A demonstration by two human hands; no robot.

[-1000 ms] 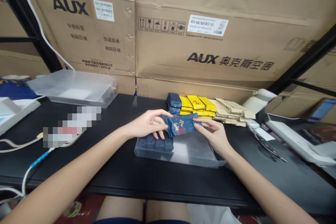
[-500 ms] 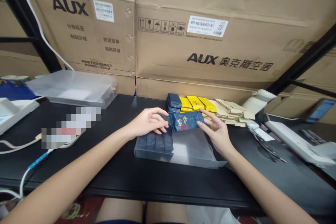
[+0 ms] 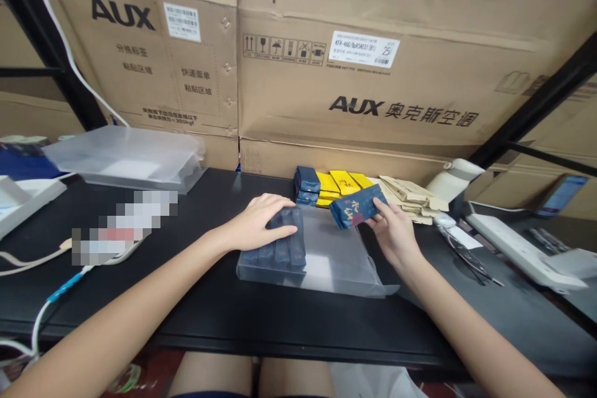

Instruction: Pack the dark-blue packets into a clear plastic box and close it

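Note:
My right hand pinches a dark blue tea packet by its right end, tilted in the air above the right part of a clear plastic box. Gold characters and a small red patch mark its face. Several dark blue packets lie side by side in the left part of that box. Over them rests my left hand, thumb and fingers apart, touching the row; its fingertips are partly hidden at the far end.
Behind the box stand stacks of blue packets, yellow packets and cream packets. A white bottle, glasses and a power strip are at right. A frosted plastic box sits at back left, large cartons behind.
The right hand has carried the blue packet rightward, away from the left hand, which let go of it. My left hand has come down onto the row of packets in the box.

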